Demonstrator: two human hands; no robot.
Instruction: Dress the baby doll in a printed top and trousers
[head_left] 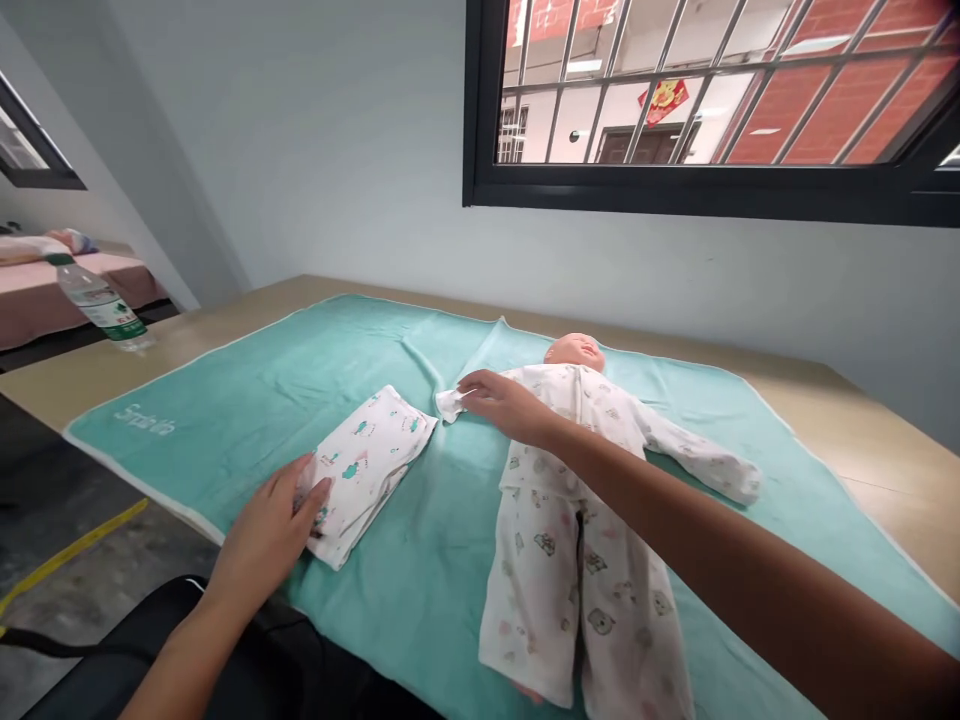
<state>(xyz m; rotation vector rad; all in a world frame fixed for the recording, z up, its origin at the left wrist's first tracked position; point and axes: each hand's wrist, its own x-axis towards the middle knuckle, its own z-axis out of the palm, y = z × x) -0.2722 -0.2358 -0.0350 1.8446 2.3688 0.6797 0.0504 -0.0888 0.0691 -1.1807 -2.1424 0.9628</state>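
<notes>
A baby doll [576, 351] lies on its back on a turquoise blanket [247, 400], dressed in a white printed top [622, 400] and matching pants [536, 590]. My right hand [506, 402] reaches across the doll, its fingers closed over a small white bit of cloth [449, 405] beside the doll's shoulder. Whether that cloth is the sleeve's end is hidden by the hand. Left of the doll lies a folded white baby garment [375, 450] with green prints. My left hand [274, 515] grips its near left corner between thumb and fingers.
The blanket covers most of a wooden table [885, 480] against a wall. A plastic water bottle [101, 305] stands at the table's far left corner. A barred window [675, 190] is above. A black chair-like shape [127, 650] is at the lower left.
</notes>
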